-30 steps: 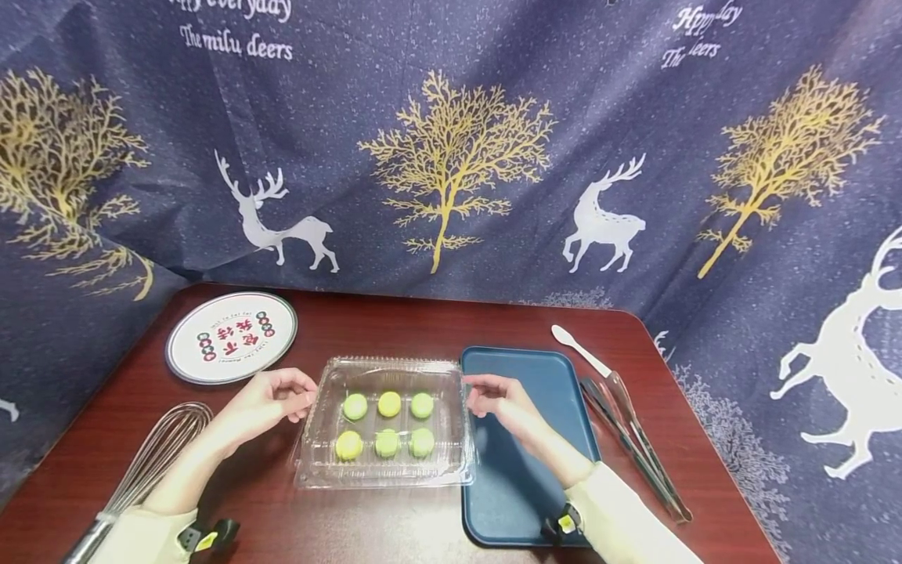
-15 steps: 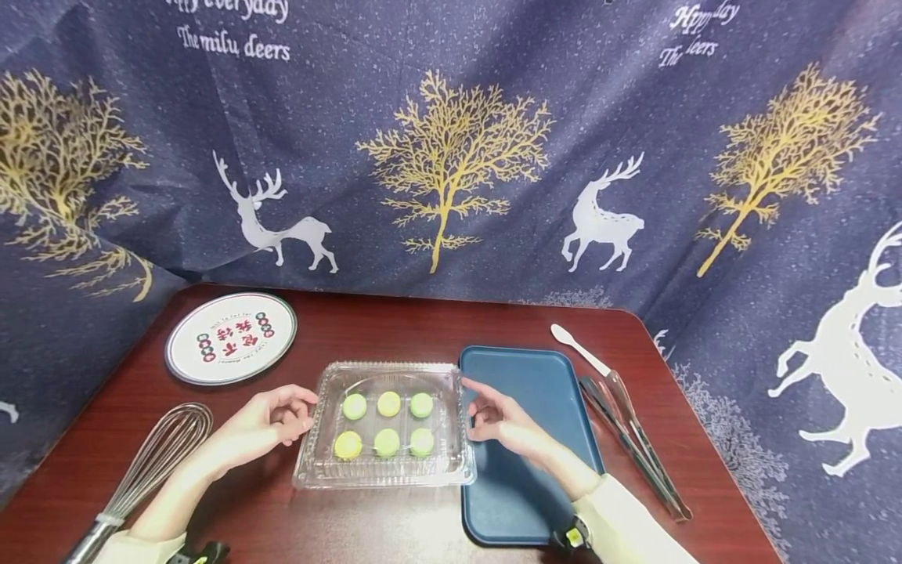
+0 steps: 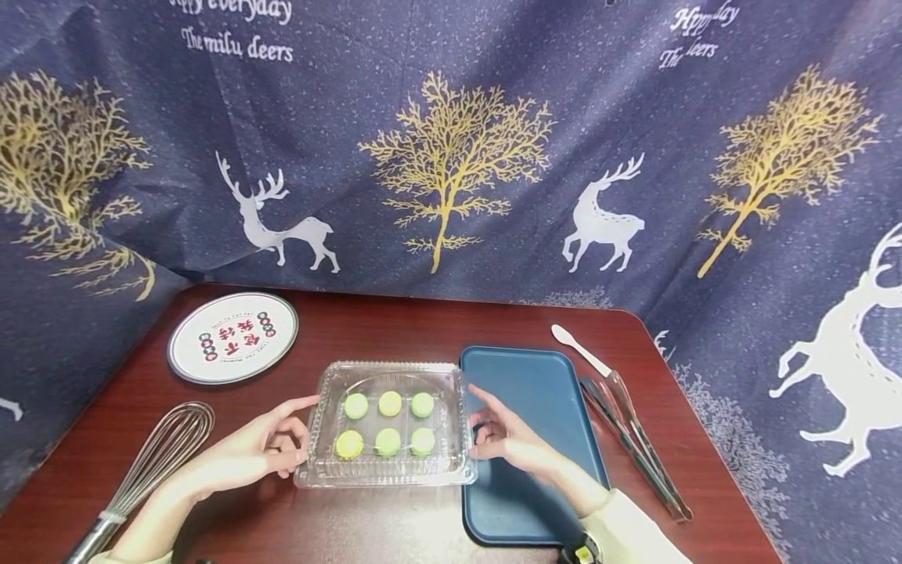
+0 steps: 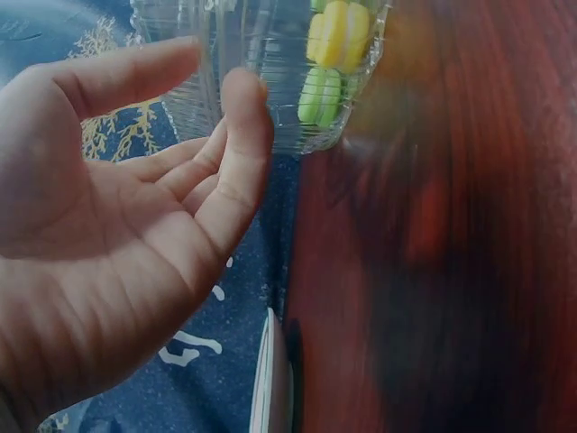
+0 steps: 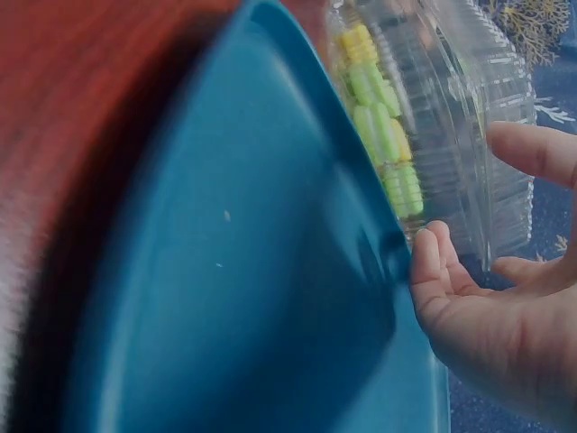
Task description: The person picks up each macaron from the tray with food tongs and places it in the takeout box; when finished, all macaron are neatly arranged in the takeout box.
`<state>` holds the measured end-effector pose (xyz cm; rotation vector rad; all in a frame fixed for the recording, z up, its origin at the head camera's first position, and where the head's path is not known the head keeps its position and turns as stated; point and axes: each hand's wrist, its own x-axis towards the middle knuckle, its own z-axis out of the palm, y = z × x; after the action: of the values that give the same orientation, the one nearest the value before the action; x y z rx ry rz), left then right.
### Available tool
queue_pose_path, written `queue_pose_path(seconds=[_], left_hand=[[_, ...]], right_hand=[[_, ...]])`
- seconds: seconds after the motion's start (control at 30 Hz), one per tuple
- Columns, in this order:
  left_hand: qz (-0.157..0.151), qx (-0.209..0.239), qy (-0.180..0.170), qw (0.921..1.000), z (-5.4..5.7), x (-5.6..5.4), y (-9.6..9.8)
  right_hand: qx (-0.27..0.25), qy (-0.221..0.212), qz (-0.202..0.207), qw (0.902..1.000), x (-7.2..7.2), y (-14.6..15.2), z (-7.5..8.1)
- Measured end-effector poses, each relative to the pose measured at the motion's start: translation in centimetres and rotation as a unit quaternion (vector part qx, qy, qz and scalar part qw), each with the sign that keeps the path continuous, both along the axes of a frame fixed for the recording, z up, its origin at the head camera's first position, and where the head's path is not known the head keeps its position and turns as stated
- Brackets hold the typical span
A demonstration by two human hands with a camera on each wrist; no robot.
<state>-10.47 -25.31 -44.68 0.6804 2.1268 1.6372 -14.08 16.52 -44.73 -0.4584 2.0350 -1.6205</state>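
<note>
A clear plastic clamshell box (image 3: 387,466) sits at the middle of the table with its lid down. Several green and yellow macarons (image 3: 387,441) show through the lid in two rows. My left hand (image 3: 247,446) is at the box's left side, index fingertip touching the far part of the edge and thumb near the front. At the right side my right hand (image 3: 510,439) mirrors it, index finger stretched along the edge, other fingers loosely bent. In the right wrist view, fingers (image 5: 532,149) of that hand lie close to the box's rim, with a gap between their tips.
A blue tray (image 3: 521,368) lies right of the box, its left edge under the box's rim. Metal tongs (image 3: 637,446) and a white spoon-like piece (image 3: 578,345) lie beyond it. A whisk (image 3: 151,454) and an oval plate (image 3: 232,368) are on the left.
The lid has settled lower and lines up with the base. Both index fingers have straightened along the box's sides, and the thumbs have moved apart from them toward the front.
</note>
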Motion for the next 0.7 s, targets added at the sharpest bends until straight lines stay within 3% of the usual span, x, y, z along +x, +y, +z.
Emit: queue_pose_path(seconds=[0.33, 0.57, 0.7], left_hand=[[-0.04, 0.034, -0.04, 0.9978, -0.4, 0.5, -0.2], [0.008, 0.031, -0.072, 0.9969, -1.0, 0.5, -0.2], [0.014, 0.048, -0.07, 0.9963, -1.4, 0.8, -0.2]], right_hand=[[-0.021, -0.023, 0.006, 0.9995, 1.4, 0.4, -0.1], [-0.048, -0.062, -0.015, 0.9968, 2.2, 0.0, 0.0], [-0.05, -0.069, -0.023, 0.9961, 2.7, -0.4, 0.1]])
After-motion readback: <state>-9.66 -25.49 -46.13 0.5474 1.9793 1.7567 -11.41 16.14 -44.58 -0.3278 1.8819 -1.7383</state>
